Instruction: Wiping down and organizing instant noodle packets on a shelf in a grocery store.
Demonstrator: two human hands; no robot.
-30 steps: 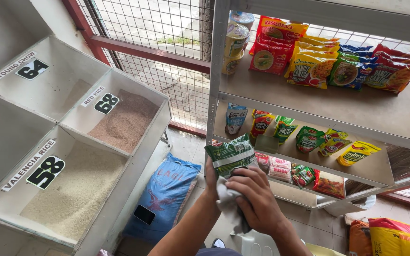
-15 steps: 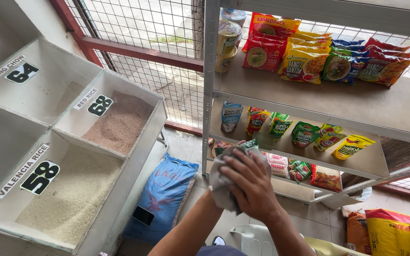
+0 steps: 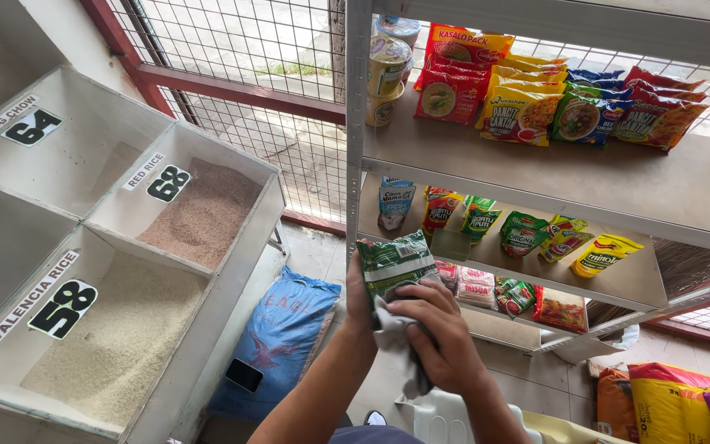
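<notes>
From my feed, rice bins point(image 3: 117, 271) sit at 9 o'clock, tilted open for scooping. Centre: left hand point(image 3: 361, 296) has fingers clenched on the green packet point(image 3: 396, 263), held upright clear of the shelf point(image 3: 536, 177) so the right hand point(image 3: 445, 345), gripping a grey cloth point(image 3: 392, 341), can press it against the packet's face.

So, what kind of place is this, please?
Most likely a small grocery shop. Metal shelves carry rows of snack and noodle packets, open bins hold loose rice with price cards, and the left hand holds a green packet that the right hand wipes.
</notes>
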